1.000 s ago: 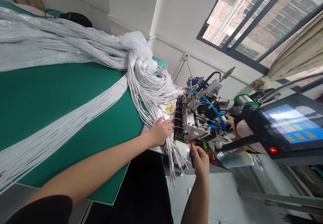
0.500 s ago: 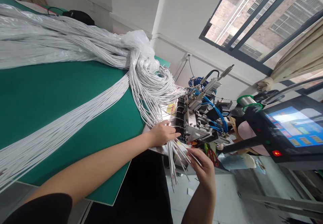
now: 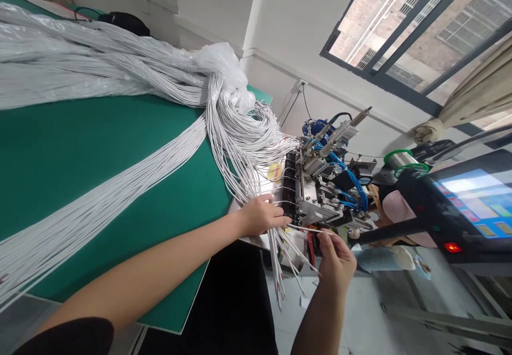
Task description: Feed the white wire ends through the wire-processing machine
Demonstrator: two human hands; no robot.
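My left hand (image 3: 262, 216) is closed around a bunch of thin white cables (image 3: 280, 261), whose loose ends hang down past my fingers over the table's corner. My right hand (image 3: 336, 256) pinches the end of one white cable (image 3: 306, 229) and holds it out to the right, apart from the hanging ends. Just above both hands stands a machine (image 3: 316, 184) with metal parts and blue air hoses. Along its near side runs a black slotted holder (image 3: 288, 184), with several single cables leading into it.
A large bundle of white cables (image 3: 236, 125), partly in clear plastic (image 3: 224, 61), lies across the green table (image 3: 80, 152). At the right are a lit touchscreen (image 3: 476, 200) and a wire spool (image 3: 402, 160). Red-handled scissors or pliers (image 3: 311, 245) sit below the machine.
My right hand has moved right and slightly up, drawing one cable out from the bunch. My left hand keeps its hold, and the view has shifted slightly.
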